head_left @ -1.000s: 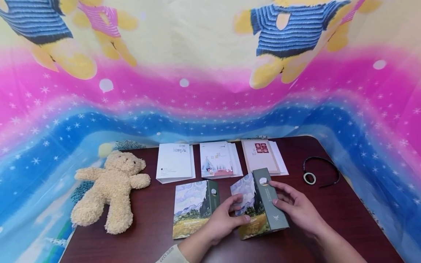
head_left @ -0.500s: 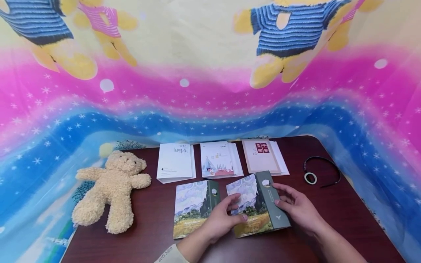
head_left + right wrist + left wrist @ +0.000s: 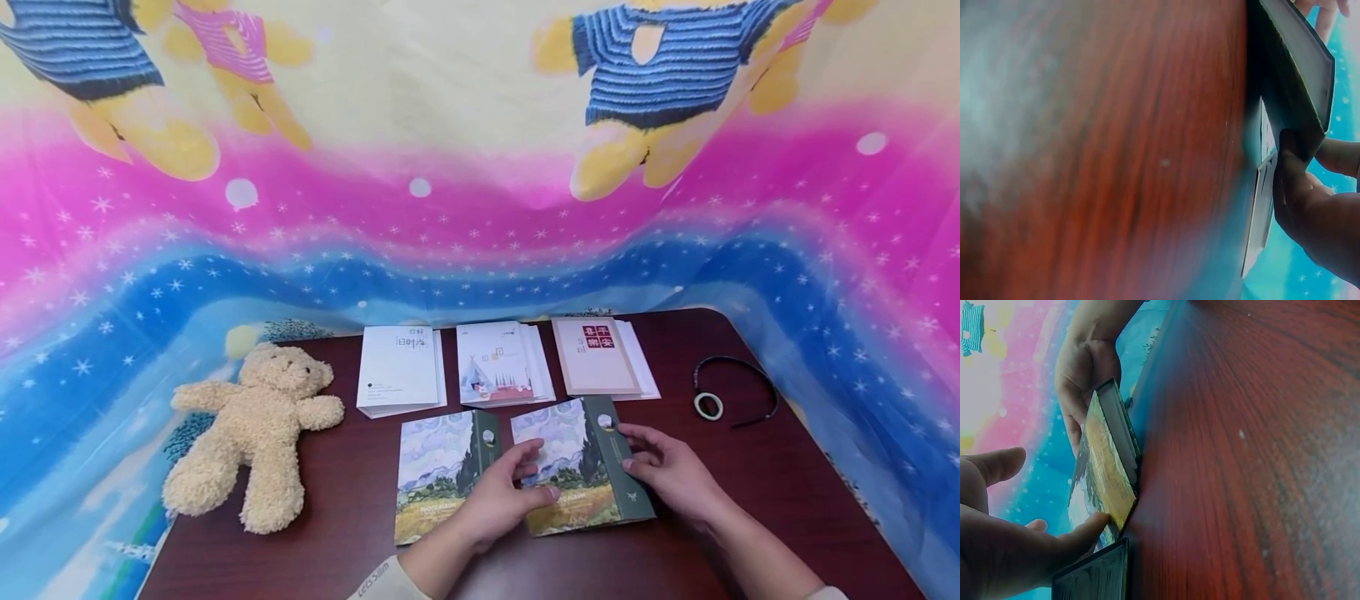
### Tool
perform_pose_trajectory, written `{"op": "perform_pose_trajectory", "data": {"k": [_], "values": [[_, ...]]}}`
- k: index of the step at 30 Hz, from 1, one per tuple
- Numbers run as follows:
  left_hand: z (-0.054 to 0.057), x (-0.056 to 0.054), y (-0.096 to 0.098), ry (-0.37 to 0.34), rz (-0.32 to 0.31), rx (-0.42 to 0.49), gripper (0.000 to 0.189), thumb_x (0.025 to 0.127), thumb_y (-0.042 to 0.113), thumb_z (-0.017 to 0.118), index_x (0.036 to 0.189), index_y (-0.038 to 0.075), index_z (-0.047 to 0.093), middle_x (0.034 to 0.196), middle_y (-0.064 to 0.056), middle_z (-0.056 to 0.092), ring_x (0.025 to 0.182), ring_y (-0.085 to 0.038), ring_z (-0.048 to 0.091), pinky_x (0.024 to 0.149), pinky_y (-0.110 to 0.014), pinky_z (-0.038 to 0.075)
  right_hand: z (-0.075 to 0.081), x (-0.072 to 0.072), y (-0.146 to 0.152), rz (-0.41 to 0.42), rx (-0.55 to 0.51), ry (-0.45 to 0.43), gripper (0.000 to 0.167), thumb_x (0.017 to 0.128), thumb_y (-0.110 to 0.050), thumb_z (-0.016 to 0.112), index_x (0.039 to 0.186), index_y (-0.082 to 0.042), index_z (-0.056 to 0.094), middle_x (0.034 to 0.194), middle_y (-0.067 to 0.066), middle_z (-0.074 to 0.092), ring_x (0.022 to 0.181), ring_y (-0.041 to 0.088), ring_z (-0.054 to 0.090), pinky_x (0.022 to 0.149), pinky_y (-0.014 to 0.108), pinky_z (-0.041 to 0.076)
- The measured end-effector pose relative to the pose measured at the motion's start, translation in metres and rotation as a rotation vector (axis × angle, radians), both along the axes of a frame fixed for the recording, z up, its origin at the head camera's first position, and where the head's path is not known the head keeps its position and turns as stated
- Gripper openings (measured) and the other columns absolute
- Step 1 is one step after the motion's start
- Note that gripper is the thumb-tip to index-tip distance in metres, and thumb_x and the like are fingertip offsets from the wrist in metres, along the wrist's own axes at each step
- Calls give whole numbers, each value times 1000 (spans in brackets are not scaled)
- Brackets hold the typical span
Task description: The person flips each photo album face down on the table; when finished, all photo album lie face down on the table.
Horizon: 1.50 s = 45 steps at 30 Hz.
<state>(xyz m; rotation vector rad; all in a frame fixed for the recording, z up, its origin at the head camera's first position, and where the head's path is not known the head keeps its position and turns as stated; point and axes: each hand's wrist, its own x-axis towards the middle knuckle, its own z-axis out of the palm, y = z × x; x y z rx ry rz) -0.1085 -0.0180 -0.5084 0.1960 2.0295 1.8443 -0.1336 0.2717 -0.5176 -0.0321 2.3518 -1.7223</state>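
Album [image 3: 566, 479] leans flatter now, so I judge it nearly lying down, right hand [image 3: 678, 479] pinching its spine [image 3: 613, 450], left hand [image 3: 495, 500] spread, thumb [image 3: 1088, 532] seemingly touching it.

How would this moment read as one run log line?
right hand: grips right landscape album by spine side | album: tilted, spine side raised | left hand: at album's cover | teddy bear: on table

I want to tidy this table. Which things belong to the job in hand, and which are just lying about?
Seem part of it:
painted album, gripped by the right hand, left hand at its other side
likely the matching album beside it
perhaps the three pale books behind

Seemingly just lying about:
teddy bear
pale ring on a black cord
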Motion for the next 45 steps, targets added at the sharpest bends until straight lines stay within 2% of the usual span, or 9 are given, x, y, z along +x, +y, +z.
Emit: {"op": "perform_pose_trajectory", "data": {"k": [6,13,20,27,33,41,45], "values": [[-2,-2,-1,-6,0,-1,76,87,20,83,154,11,48,155,-14,50,139,-41,48,105,-48,50,1,-2,0,59,90,32,57,94,-1,72,147,6,52,132,28,60,103,27,71,74,30,59],[0,-2,-3,-12,-12,1,75,88,21,82,155,10,47,155,-15,49,140,-42,47,105,-48,51,1,-6,6,162,170,16,63,91,-3,76,147,10,50,126,23,64,95,22,68,71,27,56],[3,-3,-5,-26,-20,3,73,90,20,80,155,10,47,156,-14,48,141,-42,46,103,-48,52,0,-7,8,249,134,-6,68,92,-5,76,148,13,44,128,25,62,96,25,67,71,29,57],[6,-4,-7,-24,-17,-21,71,91,20,80,154,10,49,153,-17,51,139,-41,48,103,-49,52,8,-8,1,241,225,-36,69,92,-14,78,150,7,46,129,20,63,99,24,66,71,30,58],[8,-5,-7,-26,-27,-26,71,91,21,81,154,11,49,152,-17,51,139,-39,49,103,-47,52,14,-5,-2,260,302,0,68,93,-17,78,150,5,48,122,15,65,99,22,65,72,28,56],[14,-7,-8,-60,-59,22,71,92,19,78,155,12,47,154,-18,49,141,-39,47,104,-47,51,21,-3,-4,268,330,-3,70,94,-18,78,152,3,46,129,15,65,100,20,65,73,27,55],[18,-8,-9,-60,-71,7,71,93,22,79,155,13,47,153,-18,50,141,-38,48,104,-48,51,21,-3,-4,271,336,2,69,94,-20,78,152,2,47,132,16,63,100,19,65,74,28,55]]}}
